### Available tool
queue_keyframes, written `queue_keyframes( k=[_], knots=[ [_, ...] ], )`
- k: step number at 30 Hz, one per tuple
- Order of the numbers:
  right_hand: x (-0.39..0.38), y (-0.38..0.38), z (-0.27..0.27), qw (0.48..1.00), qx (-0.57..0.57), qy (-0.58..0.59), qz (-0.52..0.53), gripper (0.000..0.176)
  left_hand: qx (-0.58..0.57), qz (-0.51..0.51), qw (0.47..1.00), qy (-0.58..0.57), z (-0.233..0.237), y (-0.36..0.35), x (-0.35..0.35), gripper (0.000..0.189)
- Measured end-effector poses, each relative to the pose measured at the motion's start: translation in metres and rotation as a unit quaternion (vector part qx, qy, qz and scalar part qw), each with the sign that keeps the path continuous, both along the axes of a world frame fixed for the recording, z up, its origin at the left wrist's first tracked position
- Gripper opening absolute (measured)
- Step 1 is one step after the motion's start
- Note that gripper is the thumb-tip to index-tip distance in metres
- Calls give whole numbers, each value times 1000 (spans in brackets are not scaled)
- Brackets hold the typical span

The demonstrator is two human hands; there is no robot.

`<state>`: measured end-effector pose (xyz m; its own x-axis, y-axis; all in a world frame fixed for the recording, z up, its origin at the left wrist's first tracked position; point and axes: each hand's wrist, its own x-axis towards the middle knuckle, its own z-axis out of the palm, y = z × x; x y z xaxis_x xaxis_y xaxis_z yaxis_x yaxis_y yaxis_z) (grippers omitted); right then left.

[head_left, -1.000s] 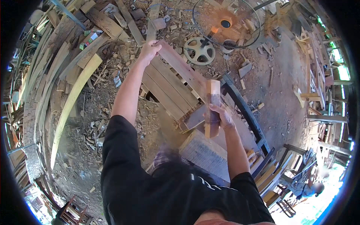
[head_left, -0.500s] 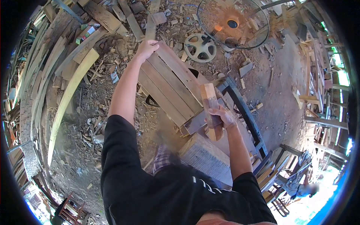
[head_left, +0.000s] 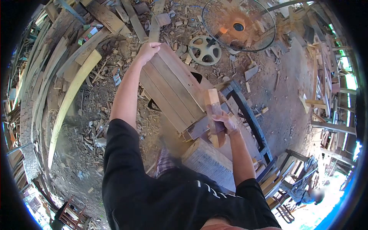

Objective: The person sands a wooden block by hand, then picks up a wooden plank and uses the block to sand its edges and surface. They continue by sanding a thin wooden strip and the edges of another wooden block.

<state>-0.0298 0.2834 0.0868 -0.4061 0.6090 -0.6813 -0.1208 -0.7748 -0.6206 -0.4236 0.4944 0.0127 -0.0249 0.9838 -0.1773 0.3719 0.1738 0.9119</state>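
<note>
A set of long wooden boards (head_left: pixel 167 90) lies side by side in front of me, slanting from upper left to lower right. My left hand (head_left: pixel 148 51) is closed on their far end, thumb over the top edge. In my right hand (head_left: pixel 226 122) is a wooden block (head_left: pixel 213 100), pale at both ends with a dark band around its middle. I hold it by the dark part, beside the near right end of the boards. A thick pale timber (head_left: pixel 209 155) lies just below, close to my body.
A wire-caged fan (head_left: pixel 238 27) stands at the far right, beside a spoked wheel (head_left: pixel 204 50). A dark frame (head_left: pixel 251 122) runs along the right. Curved timber (head_left: pixel 73 96) and stacked planks line the left. Wood scraps litter the ground. Another person (head_left: pixel 304 196) is at lower right.
The boards have shifted slightly left, and the dark gap beside the right-hand board has narrowed. My right hand and the block have moved slightly toward me. My left hand keeps its hold.
</note>
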Motion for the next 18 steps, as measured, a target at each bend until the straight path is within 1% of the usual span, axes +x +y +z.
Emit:
queue_keyframes(
  k=[2,4,5,7,11,13,15,18],
  knots=[
    [11,-4,-1,1000,1,4,-17,61,-3,-1,1000,-15,-3,1,-1,34],
    [23,-9,-2,999,9,6,-43,67,-26,-33,999,-10,3,2,-3,35],
    [27,-11,-3,999,5,3,-46,67,-30,-35,999,-13,5,2,-2,35],
    [30,-12,-2,998,20,-9,-64,72,-35,-15,998,56,11,1,1,35],
    [23,-13,2,996,30,-11,-81,75,-12,-6,995,97,16,-1,1,35],
    [24,-12,1,997,29,-10,-71,75,-15,-1,995,94,8,0,-2,35],
    [23,-13,2,998,29,-9,-61,75,26,10,996,85,1,-1,-4,30],
    [20,-13,8,997,51,-1,-58,75,42,22,995,91,-2,-2,-4,29]
  ],
)
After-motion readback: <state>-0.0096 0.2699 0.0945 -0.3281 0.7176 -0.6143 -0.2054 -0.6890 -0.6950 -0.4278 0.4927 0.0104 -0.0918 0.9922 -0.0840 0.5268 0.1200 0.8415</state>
